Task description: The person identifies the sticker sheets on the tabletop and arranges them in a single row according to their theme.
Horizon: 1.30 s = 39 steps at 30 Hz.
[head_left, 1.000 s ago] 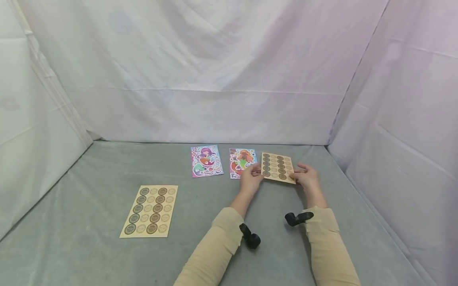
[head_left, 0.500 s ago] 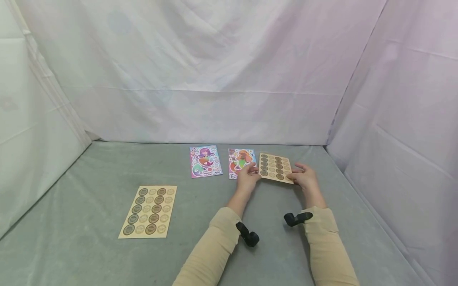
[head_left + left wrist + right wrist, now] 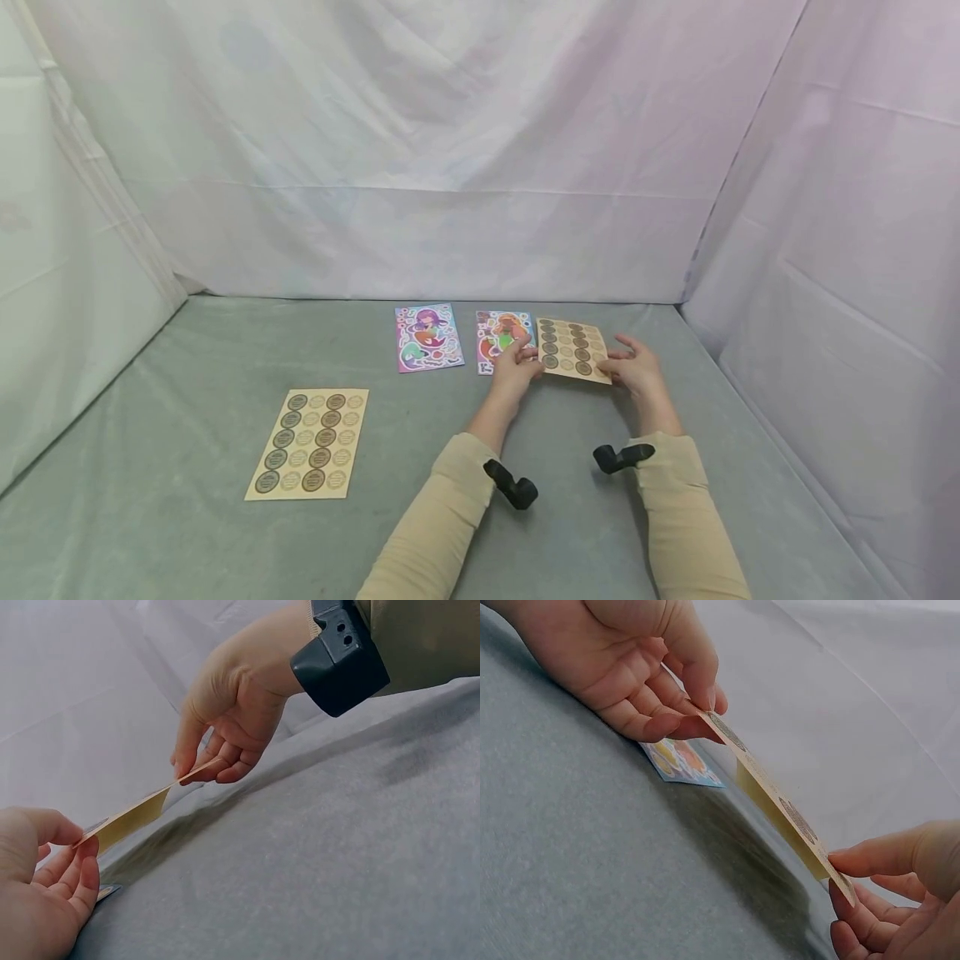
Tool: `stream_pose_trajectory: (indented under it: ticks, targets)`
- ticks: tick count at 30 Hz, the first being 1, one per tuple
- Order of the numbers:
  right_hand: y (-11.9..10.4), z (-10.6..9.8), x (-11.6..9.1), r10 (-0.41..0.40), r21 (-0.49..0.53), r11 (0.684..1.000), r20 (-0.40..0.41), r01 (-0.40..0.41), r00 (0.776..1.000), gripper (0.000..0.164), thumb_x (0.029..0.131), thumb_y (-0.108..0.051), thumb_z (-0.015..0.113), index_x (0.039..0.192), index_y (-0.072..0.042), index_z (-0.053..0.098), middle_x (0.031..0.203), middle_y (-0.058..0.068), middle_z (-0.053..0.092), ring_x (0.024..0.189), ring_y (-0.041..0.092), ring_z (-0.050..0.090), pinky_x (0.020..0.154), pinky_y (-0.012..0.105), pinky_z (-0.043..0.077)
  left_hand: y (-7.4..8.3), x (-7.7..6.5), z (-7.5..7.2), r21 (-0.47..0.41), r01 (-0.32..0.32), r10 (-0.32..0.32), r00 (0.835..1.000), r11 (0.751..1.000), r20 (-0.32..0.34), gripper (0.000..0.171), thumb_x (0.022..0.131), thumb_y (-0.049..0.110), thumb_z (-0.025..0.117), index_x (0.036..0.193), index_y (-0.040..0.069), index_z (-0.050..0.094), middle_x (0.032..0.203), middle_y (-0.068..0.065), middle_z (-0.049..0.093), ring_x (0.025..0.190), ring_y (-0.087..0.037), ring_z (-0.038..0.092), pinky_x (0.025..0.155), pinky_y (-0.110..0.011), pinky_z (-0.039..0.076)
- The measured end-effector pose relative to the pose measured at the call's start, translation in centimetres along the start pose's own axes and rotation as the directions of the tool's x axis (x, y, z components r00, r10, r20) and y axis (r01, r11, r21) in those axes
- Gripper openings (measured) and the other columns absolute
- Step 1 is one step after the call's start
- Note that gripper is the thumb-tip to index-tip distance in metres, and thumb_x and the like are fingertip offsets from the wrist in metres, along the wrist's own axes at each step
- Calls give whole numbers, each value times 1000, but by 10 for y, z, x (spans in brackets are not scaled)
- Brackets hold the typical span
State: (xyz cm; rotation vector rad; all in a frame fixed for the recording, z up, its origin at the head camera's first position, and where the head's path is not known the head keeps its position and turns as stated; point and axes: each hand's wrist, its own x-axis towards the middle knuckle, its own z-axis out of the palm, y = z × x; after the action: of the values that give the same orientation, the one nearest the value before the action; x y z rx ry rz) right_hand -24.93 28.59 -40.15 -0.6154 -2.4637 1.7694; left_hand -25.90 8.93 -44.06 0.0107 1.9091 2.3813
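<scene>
Both hands hold up a tan sticker sheet [image 3: 573,348] printed with rows of round dark and pale labels. My left hand [image 3: 513,377] pinches its near left corner between thumb and fingers. At the near right corner, my right hand [image 3: 637,373] pinches it the same way. In the left wrist view the sheet [image 3: 131,820] appears nearly edge-on above the grey cloth, casting a shadow. Its yellowish underside shows in the right wrist view, between the left hand [image 3: 630,667] and right hand [image 3: 907,889]. A mermaid sticker sheet [image 3: 491,333] lies just left, partly covered by the left hand.
Another colourful mermaid sticker sheet [image 3: 429,337] lies further left near the back. A second tan sheet of round stickers [image 3: 307,443] rests flat at the front left. White curtains [image 3: 450,167] enclose the grey cloth-covered table [image 3: 187,433] at the back and sides.
The held sticker sheet and both hands have shifted slightly left in the head view, and the sheet now bends a little at its right edge. Both hands keep their grip.
</scene>
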Motion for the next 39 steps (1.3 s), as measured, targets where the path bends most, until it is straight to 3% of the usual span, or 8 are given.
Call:
stream_pose_trajectory:
  ticks: [10,14,20,24,32,39]
  targets:
    - [-6,1,-2,-18,-13,1000,14,18,1000,83,81,6,68,152,-11,27,131,23,52,93,21,61,64,20,51,4,2,-3,35,-15,14,1000,999,20,62,78,-9,62,137,2,50,103,-7,63,78,-11,59,69,-21,53]
    - [-9,1,-4,-37,-24,999,29,38,999,82,81,5,67,151,-11,28,129,22,53,89,17,61,64,20,51,9,2,-3,8,-37,37,999,999,9,60,78,-10,61,137,-2,49,96,-7,65,71,-8,57,64,-19,51]
    - [-15,-2,-8,-83,-34,996,61,86,995,80,82,4,67,151,-8,28,129,24,53,78,6,59,64,19,49,16,2,-7,13,-24,24,1000,1000,-12,54,82,-4,64,135,3,54,93,-4,67,75,-9,60,67,-21,53]
    - [-20,-2,-12,-101,-43,994,89,105,991,79,83,3,67,151,-7,27,132,25,51,79,6,59,65,20,49,20,2,-9,-13,-14,14,1000,1000,-10,51,83,-3,65,132,6,57,90,-2,66,75,-9,61,66,-22,54]
    - [-30,-3,-19,-117,-41,992,117,122,986,80,84,1,66,152,-10,26,134,22,51,82,8,60,68,22,49,29,0,-15,-54,-101,104,993,993,50,56,81,-6,62,135,4,53,84,-1,60,62,-7,57,56,-20,49]
    - [-38,-6,-25,-147,22,989,126,145,981,79,85,4,65,152,-11,27,133,23,49,77,6,59,67,19,50,42,-3,-20,-4,-133,133,989,991,71,56,82,-3,62,136,8,54,88,-3,66,69,-11,61,64,-24,54]
